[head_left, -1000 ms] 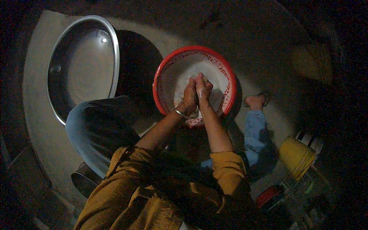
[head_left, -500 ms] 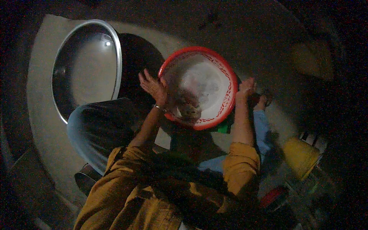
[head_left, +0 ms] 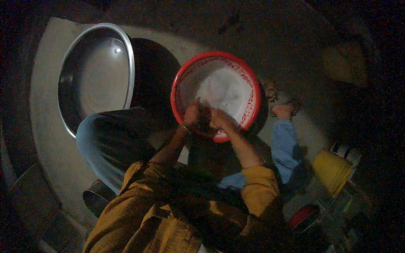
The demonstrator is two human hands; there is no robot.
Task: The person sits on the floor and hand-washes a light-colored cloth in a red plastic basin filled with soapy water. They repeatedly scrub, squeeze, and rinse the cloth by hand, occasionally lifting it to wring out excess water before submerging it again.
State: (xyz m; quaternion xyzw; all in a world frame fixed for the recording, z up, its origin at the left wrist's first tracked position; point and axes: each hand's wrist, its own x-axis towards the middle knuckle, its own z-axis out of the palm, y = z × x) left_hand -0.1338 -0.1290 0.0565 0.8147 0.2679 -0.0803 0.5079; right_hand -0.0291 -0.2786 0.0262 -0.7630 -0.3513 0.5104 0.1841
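Note:
A white enamel basin (head_left: pixel 253 99) with a red rim and a red leaf pattern stands in front of me between my legs. My left hand (head_left: pixel 193 113) reaches over its near left rim, with the fingers curled inside. Close beside it, my right hand (head_left: pixel 219 119) is also inside, fingers bent inward. Between the two hands is a dark, lumpy mass (head_left: pixel 205 114), blurred and partly covered by them; its kind is too dim to make out. Pale, whitish wet-looking residue covers the basin's bottom.
A large metal tub (head_left: pixel 130 69) stands at the left beside my bent knee. Right of the basin lies a small brownish heap (head_left: pixel 271 90), near my foot (head_left: pixel 283 111). A yellow container (head_left: pixel 331 172) and a dark red round thing (head_left: pixel 303 216) are at the lower right.
Both hands have left the basin's outer sides, where the left was spread, and moved inward to the dark mass at its near side. The basin has shifted slightly left.

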